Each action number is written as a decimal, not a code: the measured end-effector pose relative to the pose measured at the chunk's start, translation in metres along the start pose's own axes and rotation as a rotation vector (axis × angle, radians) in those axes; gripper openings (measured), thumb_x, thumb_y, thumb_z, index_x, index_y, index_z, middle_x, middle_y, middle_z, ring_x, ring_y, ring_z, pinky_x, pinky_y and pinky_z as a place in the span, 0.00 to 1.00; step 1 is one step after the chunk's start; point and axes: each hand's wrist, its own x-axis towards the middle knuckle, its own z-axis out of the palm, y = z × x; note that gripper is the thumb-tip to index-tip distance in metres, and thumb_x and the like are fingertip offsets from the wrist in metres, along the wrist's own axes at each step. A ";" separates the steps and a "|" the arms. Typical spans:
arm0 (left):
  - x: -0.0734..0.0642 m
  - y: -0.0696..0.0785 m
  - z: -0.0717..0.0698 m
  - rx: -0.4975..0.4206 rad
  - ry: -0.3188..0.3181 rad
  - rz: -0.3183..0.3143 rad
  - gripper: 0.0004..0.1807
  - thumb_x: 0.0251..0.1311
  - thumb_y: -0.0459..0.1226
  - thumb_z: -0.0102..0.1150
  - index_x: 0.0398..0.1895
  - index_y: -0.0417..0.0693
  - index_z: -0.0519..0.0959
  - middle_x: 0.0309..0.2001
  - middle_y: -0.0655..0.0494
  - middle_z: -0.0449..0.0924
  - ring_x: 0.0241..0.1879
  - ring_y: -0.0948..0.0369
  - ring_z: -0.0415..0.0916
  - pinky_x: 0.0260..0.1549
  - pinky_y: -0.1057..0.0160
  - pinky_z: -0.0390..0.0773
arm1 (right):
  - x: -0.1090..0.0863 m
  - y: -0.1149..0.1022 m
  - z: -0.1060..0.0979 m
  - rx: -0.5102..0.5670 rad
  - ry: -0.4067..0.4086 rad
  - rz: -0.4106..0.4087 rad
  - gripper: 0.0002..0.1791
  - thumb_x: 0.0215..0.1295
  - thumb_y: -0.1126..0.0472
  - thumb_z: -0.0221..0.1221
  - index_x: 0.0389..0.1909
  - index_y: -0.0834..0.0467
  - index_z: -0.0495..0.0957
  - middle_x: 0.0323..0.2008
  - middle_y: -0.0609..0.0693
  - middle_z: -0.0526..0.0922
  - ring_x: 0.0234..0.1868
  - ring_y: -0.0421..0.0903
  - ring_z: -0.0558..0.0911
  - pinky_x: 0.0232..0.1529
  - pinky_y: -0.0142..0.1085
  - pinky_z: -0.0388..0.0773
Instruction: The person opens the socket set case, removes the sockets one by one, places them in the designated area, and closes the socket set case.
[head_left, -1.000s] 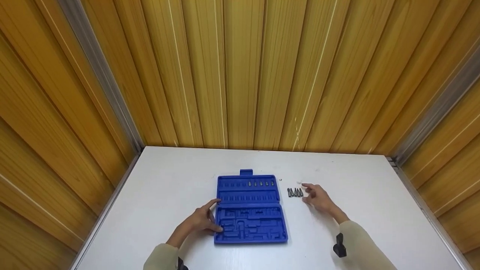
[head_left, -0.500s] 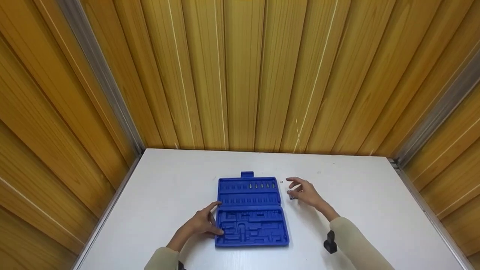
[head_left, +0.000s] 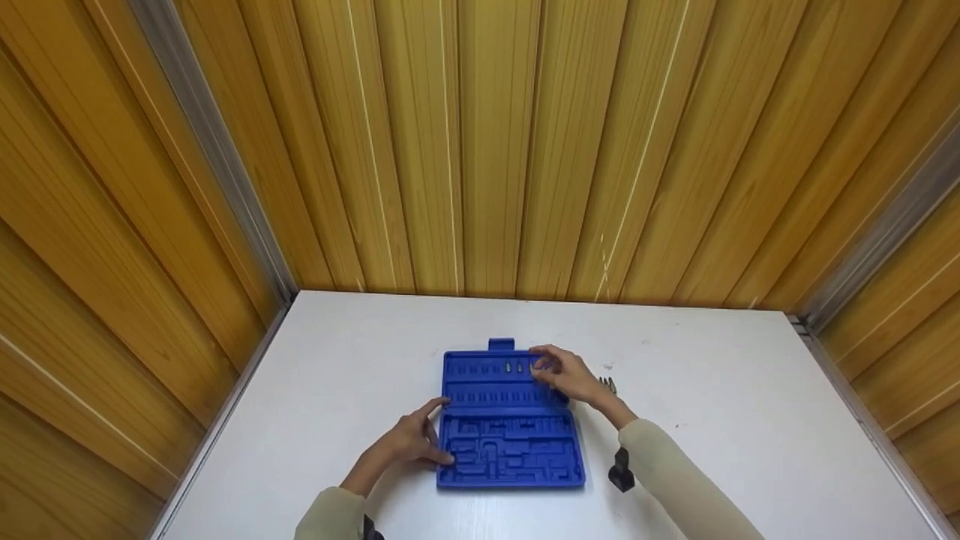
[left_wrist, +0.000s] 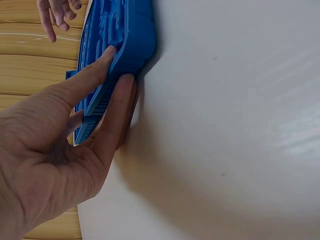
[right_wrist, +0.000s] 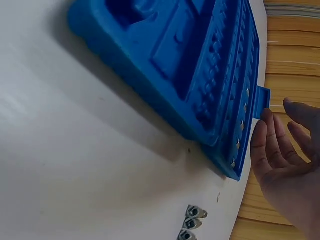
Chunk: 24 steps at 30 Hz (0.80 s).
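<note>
My left hand [head_left: 407, 439] pinches the left edge of the blue case [head_left: 506, 410], thumb over the rim of the near half, one finger reaching to the hinge and others against the outer wall. The case lies open on the white table [head_left: 360, 337], its latch tab [head_left: 501, 344] on the far side. The near half is moulded into many odd-shaped recesses; the far half has two rows of small slots, and a line of five small metal bits [right_wrist: 242, 125] sits in the right part of the farther row. My right hand [head_left: 574, 375] is over the far right corner of the case, fingers bent and their tips close to those bits; I cannot tell whether anything is between them. Just right of the case, a few loose bits [head_left: 607, 385] lie side by side on the table. I wear pale sleeves [head_left: 675, 465], with a black device [head_left: 621, 474] at my right wrist. Beyond the table's far edge stands a yellow wood-grain wall [head_left: 487, 150], with metal posts [head_left: 214, 142] at the left and right corners.
</note>
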 end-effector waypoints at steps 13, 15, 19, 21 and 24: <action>0.003 -0.004 0.003 0.060 0.016 0.025 0.55 0.44 0.32 0.82 0.77 0.44 0.61 0.33 0.47 0.80 0.30 0.61 0.74 0.44 0.56 0.78 | 0.031 0.010 0.047 -0.196 0.110 -0.027 0.18 0.71 0.65 0.60 0.57 0.73 0.77 0.39 0.63 0.83 0.39 0.53 0.81 0.43 0.43 0.78; 0.003 -0.005 0.003 0.068 0.015 0.025 0.55 0.44 0.32 0.82 0.77 0.44 0.60 0.33 0.47 0.81 0.30 0.62 0.73 0.43 0.57 0.77 | 0.031 0.013 0.053 -0.227 0.141 -0.009 0.17 0.71 0.66 0.60 0.56 0.72 0.78 0.38 0.62 0.82 0.38 0.52 0.79 0.43 0.46 0.78; 0.002 -0.005 0.003 0.068 0.020 0.024 0.55 0.44 0.32 0.83 0.76 0.44 0.61 0.32 0.48 0.81 0.30 0.62 0.73 0.42 0.58 0.77 | 0.034 0.013 0.057 -0.279 0.202 0.036 0.15 0.72 0.65 0.59 0.54 0.70 0.81 0.39 0.63 0.83 0.41 0.56 0.81 0.48 0.54 0.78; 0.002 -0.003 0.002 0.065 0.022 0.029 0.55 0.43 0.32 0.83 0.76 0.44 0.61 0.31 0.49 0.80 0.30 0.62 0.73 0.42 0.57 0.78 | 0.036 0.012 0.058 -0.308 0.222 0.071 0.15 0.73 0.64 0.58 0.54 0.68 0.82 0.42 0.63 0.84 0.44 0.59 0.83 0.50 0.57 0.78; 0.002 -0.002 0.000 0.059 0.026 0.044 0.54 0.43 0.31 0.83 0.76 0.44 0.62 0.30 0.50 0.80 0.29 0.62 0.74 0.43 0.57 0.79 | 0.039 0.010 0.058 -0.336 0.246 0.137 0.15 0.74 0.61 0.58 0.54 0.64 0.83 0.45 0.62 0.86 0.49 0.61 0.84 0.52 0.58 0.78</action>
